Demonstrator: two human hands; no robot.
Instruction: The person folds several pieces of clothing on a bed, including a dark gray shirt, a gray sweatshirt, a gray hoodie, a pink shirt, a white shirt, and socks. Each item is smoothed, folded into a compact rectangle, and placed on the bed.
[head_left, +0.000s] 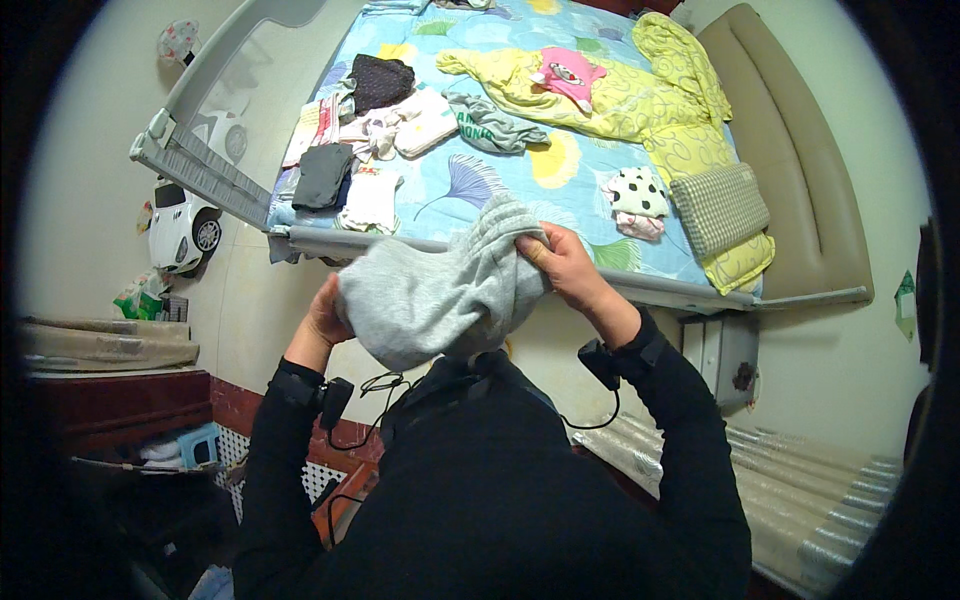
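Note:
A light grey garment (420, 300), with a gathered, ribbed edge at its top, is held up in front of me between both hands. Its cloth is bunched and its exact kind cannot be made out. My right hand (570, 268) pinches it near the ribbed edge, thumb on top. At the opposite side, my left hand (326, 315) grips it with the fingers mostly hidden behind the cloth. Beyond it on the bed (420, 222) lie a folded dark grey garment (323, 177), a white garment (371, 199) and a crumpled grey-green shirt (492, 124).
A grey bed rail (205, 165) stands at the left. Further clothes include a black dotted garment (382, 81) and a folded black-spotted one (638, 192). A checked pillow (720, 208), yellow blanket (620, 95) and pink pillow (568, 77) lie rightward. A white toy car (180, 232) stands on the floor.

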